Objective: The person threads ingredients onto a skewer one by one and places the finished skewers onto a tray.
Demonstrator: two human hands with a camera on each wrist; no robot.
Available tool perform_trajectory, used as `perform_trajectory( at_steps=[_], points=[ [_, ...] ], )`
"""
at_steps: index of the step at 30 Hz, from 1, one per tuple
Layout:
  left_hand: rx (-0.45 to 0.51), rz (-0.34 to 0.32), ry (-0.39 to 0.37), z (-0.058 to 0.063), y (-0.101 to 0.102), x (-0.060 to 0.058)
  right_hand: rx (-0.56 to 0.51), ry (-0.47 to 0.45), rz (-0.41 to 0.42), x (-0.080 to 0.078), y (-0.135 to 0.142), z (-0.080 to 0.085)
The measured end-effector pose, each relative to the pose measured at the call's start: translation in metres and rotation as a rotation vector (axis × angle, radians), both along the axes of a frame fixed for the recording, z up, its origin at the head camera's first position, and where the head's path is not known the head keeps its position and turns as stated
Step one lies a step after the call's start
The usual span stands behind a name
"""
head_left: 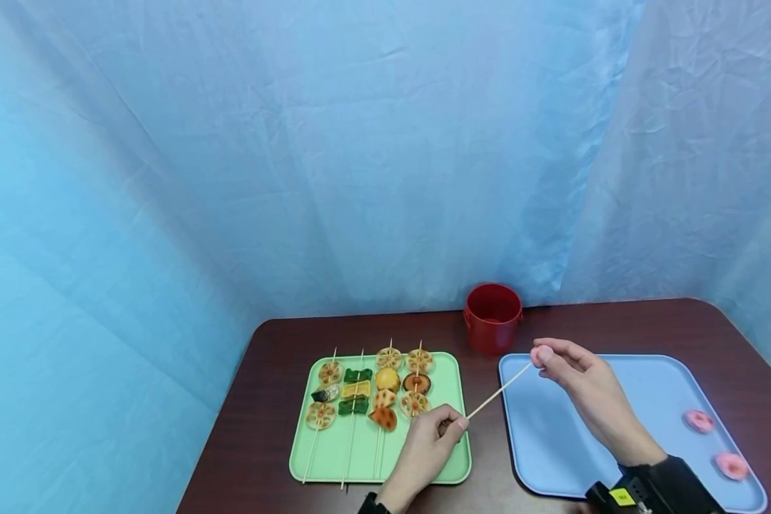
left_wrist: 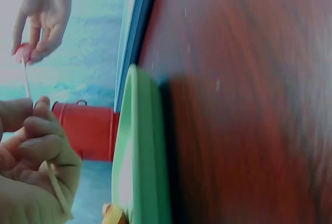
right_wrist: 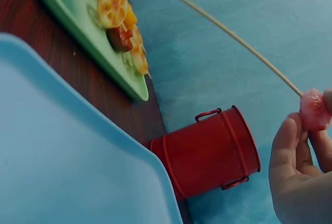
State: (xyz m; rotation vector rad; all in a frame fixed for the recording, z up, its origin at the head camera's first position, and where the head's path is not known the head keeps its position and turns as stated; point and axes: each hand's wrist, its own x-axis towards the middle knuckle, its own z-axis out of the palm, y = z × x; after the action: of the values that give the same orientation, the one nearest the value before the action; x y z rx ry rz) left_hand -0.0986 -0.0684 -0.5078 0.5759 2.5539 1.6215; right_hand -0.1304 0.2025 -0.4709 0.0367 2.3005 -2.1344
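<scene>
My left hand [head_left: 427,446] pinches a thin wooden skewer [head_left: 500,391] over the right side of the green tray. The stick slants up to the right, and its lower end shows below the palm in the left wrist view. At its upper tip, my right hand [head_left: 594,396] holds a pink food piece [right_wrist: 314,111] between thumb and fingers. The tip meets this piece; how deep it goes in is hidden. Two similar pink rings, one upper [head_left: 699,421] and one lower [head_left: 732,465], lie on the right side of the blue tray [head_left: 552,457].
On the green tray [head_left: 324,467] lie several loaded skewers with lotus root slices [head_left: 321,415], green pieces [head_left: 353,406], a yellow ball [head_left: 387,379] and a mushroom slice [head_left: 416,383]. A red bucket [head_left: 493,332] stands behind, between the trays, on the dark wooden table [head_left: 231,464]. Blue cloth hangs around.
</scene>
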Motion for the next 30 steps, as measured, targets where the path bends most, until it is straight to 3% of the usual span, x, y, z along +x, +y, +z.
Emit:
perform_trajectory(
  at_steps=[5, 12, 22, 30],
  points=[
    [0.021, 0.041, 0.013, -0.005, 0.007, 0.001, 0.005, 0.011, -0.027, -0.002, -0.002, 0.003],
    [0.041, 0.069, -0.027, -0.005, 0.012, 0.004, 0.027, 0.009, -0.038, -0.002, -0.004, 0.006],
    [0.038, 0.087, 0.034, -0.003, 0.020, 0.004, -0.058, 0.019, -0.041, -0.001, -0.009, 0.004],
    [0.102, 0.085, -0.054, 0.002, 0.030, 0.002, -0.051, 0.015, -0.063, -0.001, -0.017, 0.003]
  ],
)
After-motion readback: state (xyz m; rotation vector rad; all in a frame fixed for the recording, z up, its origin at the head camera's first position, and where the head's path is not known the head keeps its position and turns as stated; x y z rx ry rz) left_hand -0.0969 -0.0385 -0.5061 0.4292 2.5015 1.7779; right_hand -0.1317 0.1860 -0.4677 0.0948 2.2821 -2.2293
